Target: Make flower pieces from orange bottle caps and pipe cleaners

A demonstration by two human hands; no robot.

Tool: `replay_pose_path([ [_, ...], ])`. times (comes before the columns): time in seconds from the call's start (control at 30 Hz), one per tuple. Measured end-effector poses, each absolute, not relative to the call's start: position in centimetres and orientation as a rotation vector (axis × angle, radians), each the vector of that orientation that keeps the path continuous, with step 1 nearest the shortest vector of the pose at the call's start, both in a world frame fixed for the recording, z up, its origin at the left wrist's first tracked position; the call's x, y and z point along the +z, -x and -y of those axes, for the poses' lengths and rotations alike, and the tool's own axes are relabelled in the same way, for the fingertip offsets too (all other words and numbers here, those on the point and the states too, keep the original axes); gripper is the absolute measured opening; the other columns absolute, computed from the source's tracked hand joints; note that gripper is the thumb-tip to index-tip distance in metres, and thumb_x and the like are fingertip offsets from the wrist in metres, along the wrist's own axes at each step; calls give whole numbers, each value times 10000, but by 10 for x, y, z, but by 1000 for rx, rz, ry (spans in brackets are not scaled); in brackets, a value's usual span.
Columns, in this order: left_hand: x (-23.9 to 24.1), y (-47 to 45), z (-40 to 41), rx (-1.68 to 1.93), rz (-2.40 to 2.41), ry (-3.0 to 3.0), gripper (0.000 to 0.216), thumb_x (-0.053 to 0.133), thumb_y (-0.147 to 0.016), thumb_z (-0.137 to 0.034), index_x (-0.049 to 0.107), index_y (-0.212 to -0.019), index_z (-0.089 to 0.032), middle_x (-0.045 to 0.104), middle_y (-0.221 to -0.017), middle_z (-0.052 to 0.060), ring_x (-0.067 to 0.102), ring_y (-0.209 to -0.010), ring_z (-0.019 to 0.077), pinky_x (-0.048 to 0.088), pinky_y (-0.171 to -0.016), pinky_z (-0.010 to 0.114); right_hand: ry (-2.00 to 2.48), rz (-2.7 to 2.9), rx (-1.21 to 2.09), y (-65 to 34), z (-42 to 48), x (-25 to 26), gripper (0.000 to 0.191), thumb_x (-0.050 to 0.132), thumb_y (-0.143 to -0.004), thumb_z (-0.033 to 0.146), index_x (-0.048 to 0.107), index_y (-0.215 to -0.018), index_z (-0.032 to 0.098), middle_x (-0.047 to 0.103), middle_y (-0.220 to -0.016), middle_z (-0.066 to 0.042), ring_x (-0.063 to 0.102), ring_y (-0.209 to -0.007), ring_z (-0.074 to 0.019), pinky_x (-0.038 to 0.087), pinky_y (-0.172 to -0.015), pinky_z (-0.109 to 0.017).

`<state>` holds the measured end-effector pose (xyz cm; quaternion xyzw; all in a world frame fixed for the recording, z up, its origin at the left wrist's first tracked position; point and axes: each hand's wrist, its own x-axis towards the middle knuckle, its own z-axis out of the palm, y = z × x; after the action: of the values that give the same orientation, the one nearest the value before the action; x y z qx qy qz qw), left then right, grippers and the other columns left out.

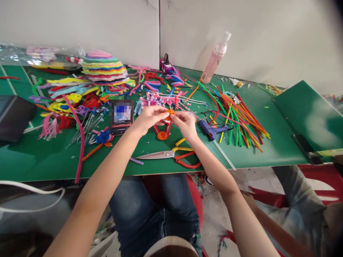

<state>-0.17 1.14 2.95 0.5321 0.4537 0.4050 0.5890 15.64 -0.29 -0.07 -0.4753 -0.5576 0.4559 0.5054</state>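
Observation:
Both my left hand (152,117) and my right hand (184,122) pinch a small orange pipe-cleaner piece (169,113) between thumbs and fingers above the green table. Just below hangs or lies a red and grey strip piece with an orange disc (162,135); whether it joins the held piece I cannot tell. Nearer to me rest scissors (171,155) with red and yellow handles, their blades pointing left. To the right of my right hand lies a purple glue gun (212,129) with a clear glue stick in it. A phone (122,116) stands left of my left hand.
Many coloured pipe cleaners (241,121) lie at the right. A striped fuzzy dome (105,69) and piled pipe-cleaner pieces fill the left. A pink bottle (215,59) stands at the back by the wall. A dark phone (305,148) lies near the right edge; another person sits there.

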Motion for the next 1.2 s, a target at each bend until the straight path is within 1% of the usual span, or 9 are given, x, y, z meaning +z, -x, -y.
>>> replay_pose_path([
  [0.13,33,6,-13,892,-1072,-1157,283,755,-641,-350,675,-819,-144,692,-787,36,665,-692,145,527,-556,217,1133,1329,1116,-158,2,-2,362,683,-699,518,673,-815,175,634,-651,13,517,-562,-90,404,-520,-225],
  [0.3,30,10,-16,898,-1053,-1152,319,821,-570,-334,665,-762,-132,685,-728,39,661,-673,153,514,-558,219,1095,1319,1148,-158,1,-3,382,684,-692,524,670,-831,168,646,-687,5,522,-578,-92,418,-547,-235],
  [0.43,28,12,-18,908,-1049,-1174,342,845,-531,-342,642,-704,-129,657,-661,25,631,-621,133,501,-552,219,1068,1325,1169,-158,2,-1,384,692,-683,529,670,-826,173,637,-661,16,506,-553,-82,408,-534,-229],
  [0.63,26,4,-13,1051,-1159,-1325,280,786,-612,-344,598,-677,-148,635,-603,8,579,-522,116,462,-505,217,1099,1283,1184,-155,2,-1,420,712,-633,568,659,-800,187,661,-666,14,571,-586,-99,460,-554,-229],
  [0.7,24,0,-10,1158,-1201,-1415,255,767,-641,-345,609,-700,-153,653,-633,15,590,-542,121,461,-521,218,1101,1232,1182,-154,2,-2,426,724,-612,571,648,-785,190,667,-671,13,597,-596,-109,493,-579,-240],
  [0.77,23,-4,-6,1234,-1206,-1435,255,754,-662,-356,644,-778,-157,676,-676,21,608,-573,128,464,-534,217,1088,1178,1184,-154,1,-3,415,728,-614,558,644,-788,191,677,-687,10,622,-612,-119,525,-623,-260],
  [0.87,22,-8,-4,1200,-1160,-1327,348,755,-656,-407,690,-878,-147,704,-726,41,633,-614,151,474,-533,226,1087,1145,1171,-156,2,-2,387,722,-639,536,649,-802,193,695,-713,1,650,-650,-133,547,-671,-281],
  [1.03,24,-6,-4,1068,-1111,-1256,411,795,-579,-461,738,-814,-128,727,-757,75,658,-672,193,488,-536,241,1109,1161,1168,-157,2,0,401,736,-612,544,663,-787,190,706,-719,2,666,-670,-142,558,-677,-286],
  [1.2,21,-6,-7,1130,-1173,-1303,319,779,-601,-418,737,-736,-132,711,-672,54,635,-594,163,460,-495,221,1061,1143,1270,-156,3,1,437,771,-568,534,663,-808,186,722,-778,-14,685,-727,-154,568,-727,-295],
])
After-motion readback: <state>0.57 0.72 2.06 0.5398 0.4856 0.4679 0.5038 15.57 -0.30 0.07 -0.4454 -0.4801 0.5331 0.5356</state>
